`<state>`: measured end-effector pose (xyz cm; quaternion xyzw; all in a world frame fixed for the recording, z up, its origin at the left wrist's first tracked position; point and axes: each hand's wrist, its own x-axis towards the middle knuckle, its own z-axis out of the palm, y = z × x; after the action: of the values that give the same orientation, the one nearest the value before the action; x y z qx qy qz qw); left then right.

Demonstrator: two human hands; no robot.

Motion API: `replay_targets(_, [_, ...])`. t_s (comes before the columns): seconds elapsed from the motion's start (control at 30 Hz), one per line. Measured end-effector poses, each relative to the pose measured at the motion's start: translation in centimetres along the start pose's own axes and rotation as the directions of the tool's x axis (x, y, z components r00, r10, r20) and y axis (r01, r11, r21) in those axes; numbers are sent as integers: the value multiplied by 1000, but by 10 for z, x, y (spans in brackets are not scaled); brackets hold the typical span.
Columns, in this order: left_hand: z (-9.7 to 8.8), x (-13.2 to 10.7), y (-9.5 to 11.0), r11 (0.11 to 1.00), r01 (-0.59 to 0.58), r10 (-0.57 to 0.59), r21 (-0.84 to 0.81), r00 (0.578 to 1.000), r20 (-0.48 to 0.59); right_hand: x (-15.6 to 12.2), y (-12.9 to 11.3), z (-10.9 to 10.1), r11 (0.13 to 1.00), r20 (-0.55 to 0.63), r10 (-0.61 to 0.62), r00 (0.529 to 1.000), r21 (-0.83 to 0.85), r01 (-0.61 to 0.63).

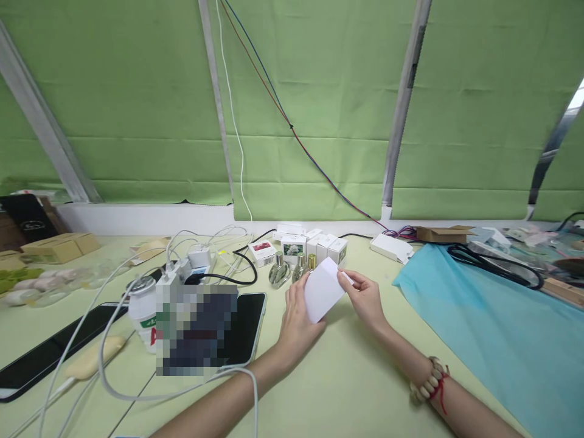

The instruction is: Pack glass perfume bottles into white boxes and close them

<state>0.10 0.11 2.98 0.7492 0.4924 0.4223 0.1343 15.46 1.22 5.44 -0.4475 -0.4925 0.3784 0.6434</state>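
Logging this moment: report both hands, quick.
Left hand: closed, holding the white carton.
Right hand: closed, thumb and fingers pinching the white carton's edge.

held carton [326,291]: white | blinds [337,73]: green | sheet [493,328]: light-blue | tabletop [347,389]: pale-yellow

Hands [295,317] [365,299], two; folded white card [325,289], one, between them. From the card: bottle caps [279,259], three, at eleven o'clock; blue sheet [497,340], one, at about three. Black-screened devices [249,319], two, between eight and nine; white can [141,310], one, at nine.
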Motion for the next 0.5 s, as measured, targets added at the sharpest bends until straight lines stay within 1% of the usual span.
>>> replay_targets(0.07, [0, 0, 0, 1000, 2, -2, 4, 1000, 0, 0, -2, 1, 998, 0, 52, 999, 45, -52])
replay_targets(0.23, [1, 0, -1, 1000, 17, -17, 2, 1000, 10, -2, -7, 1, 992, -37, 122, 992, 32, -121])
replay_targets(0.3, [0, 0, -1, 1000, 17, -17, -11, 1000, 16, -3, -9, 1, 987, -38, 152, 988, 54, -149])
replay_targets(0.4, [0, 1, 1, 999, 16, -15, -44, 1000, 24, -3, -9, 2, 973, -27, 204, 979, 114, -199])
replay_targets(0.5, [0, 2, 2, 990, 53, -52, -129, 999, 8, -2, -7, 1, 958, -11, 205, 979, 209, -199])
